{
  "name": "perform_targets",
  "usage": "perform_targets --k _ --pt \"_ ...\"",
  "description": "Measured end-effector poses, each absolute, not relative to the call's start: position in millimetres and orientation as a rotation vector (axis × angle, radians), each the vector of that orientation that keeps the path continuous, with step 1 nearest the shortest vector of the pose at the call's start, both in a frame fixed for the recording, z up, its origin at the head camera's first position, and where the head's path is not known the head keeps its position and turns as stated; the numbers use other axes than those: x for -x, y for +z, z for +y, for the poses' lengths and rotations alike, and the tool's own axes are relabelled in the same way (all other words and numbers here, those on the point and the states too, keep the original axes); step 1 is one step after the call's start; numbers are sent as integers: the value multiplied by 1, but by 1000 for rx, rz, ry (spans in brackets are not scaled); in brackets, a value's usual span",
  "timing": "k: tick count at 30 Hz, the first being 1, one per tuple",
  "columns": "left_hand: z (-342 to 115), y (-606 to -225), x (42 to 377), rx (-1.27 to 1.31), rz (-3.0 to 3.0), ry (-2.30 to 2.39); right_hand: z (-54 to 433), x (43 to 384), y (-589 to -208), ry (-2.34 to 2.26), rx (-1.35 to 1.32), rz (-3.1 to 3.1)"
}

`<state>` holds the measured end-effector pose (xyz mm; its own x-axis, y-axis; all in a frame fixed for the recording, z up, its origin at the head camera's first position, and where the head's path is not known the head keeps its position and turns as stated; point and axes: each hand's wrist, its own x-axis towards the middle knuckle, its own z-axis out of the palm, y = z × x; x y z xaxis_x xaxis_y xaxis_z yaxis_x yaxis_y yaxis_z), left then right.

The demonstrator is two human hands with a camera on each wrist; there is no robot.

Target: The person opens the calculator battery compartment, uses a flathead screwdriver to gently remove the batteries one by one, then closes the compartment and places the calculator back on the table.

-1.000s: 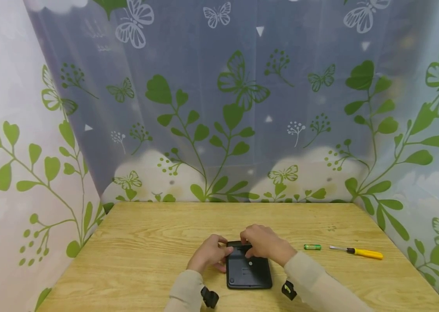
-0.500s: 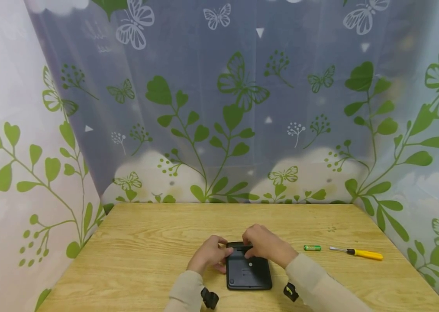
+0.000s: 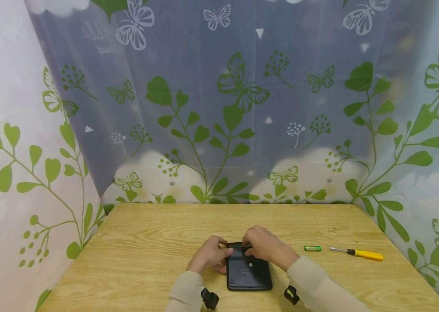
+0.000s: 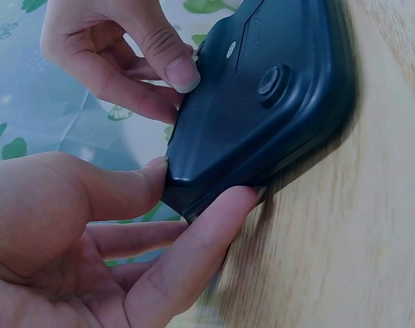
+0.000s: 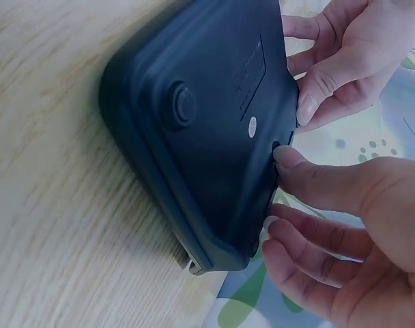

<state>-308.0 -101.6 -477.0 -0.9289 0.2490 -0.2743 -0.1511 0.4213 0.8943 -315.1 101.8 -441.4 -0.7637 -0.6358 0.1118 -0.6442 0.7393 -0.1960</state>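
A black device, which looks like a calculator turned face down, lies on the table with its round foot and small pale sticker showing. My left hand grips its left edge, thumb on top and a finger along the side, as the left wrist view shows. At the far edge my right hand pinches the device, its thumb beside a small dark hole and its fingers behind the edge. The far edge is partly hidden by the right hand in the head view.
To the right lies a green battery. Beyond it is a screwdriver with a yellow handle, its tip toward the battery. The wooden table ends at a patterned curtain behind and at both sides.
The right hand shifts very slightly rightward, its thumb and fingers still at the device's far edge. The left hand, device, battery and screwdriver stay in place.
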Motion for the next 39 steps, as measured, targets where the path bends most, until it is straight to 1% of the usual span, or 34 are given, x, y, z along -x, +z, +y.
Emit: perform_targets --k 16,26,39 --pt "-101 -477 308 -92 2322 1524 96 312 -443 291 -1071 -2830" --pt "-102 -475 305 -91 2318 1527 97 312 -443 396 -1032 -2860" --pt "-101 -477 307 -98 2331 1512 97 312 -442 414 -1035 -2869"
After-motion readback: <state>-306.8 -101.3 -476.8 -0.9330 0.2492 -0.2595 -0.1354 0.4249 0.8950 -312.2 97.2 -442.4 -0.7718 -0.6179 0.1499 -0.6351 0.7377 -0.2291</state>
